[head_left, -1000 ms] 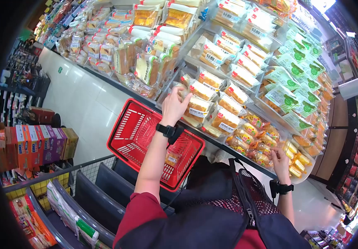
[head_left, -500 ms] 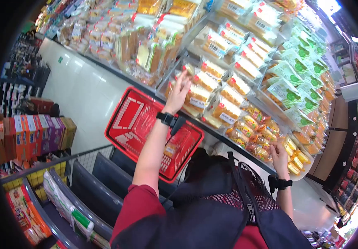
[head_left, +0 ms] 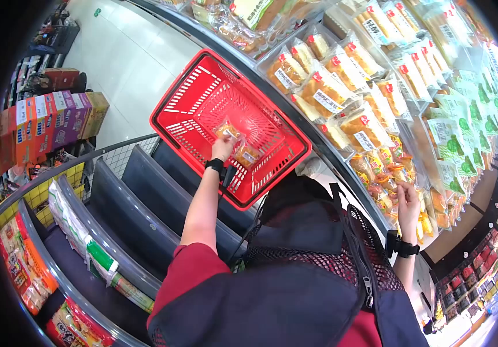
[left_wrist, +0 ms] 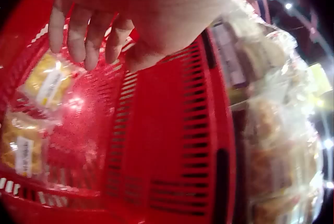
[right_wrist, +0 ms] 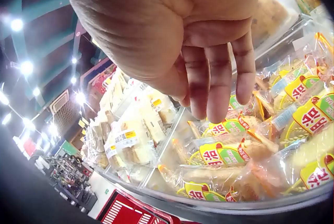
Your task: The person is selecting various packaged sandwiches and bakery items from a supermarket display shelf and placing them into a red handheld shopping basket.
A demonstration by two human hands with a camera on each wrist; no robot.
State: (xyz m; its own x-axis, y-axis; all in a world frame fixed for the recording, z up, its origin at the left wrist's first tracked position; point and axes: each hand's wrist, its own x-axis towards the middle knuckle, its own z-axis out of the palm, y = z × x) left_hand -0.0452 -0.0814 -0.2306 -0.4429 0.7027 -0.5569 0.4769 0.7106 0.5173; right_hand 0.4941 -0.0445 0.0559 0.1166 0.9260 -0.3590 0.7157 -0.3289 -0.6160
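Reaching down into the red shopping basket (head_left: 278, 124), my left hand (head_left: 223, 149) has its fingers extended and grips nothing. Two clear-wrapped pastries with white labels lie at the basket's bottom: one wrapped pastry (left_wrist: 49, 82) near the fingertips, the other wrapped pastry (left_wrist: 22, 146) beside it. In the head view the hand overlaps the first. My right hand (head_left: 409, 205) hangs over the shelf edge, its fingers loosely bent and holding nothing. Under those fingers are bagged buns (right_wrist: 224, 153) with yellow-green labels.
The display shelf (head_left: 312, 133) slants along the right, with wrapped cakes (head_left: 324, 95) in clear bins and green-printed packs (head_left: 463, 144) farther up. Below the basket stands a cart with dark dividers (head_left: 145, 191). Stacked boxes (head_left: 46, 124) stand on the left.
My left hand has left the wrapped cakes on the shelf and moved down into the basket. A second wrapped pastry now shows there. The right hand stays by the bagged buns.
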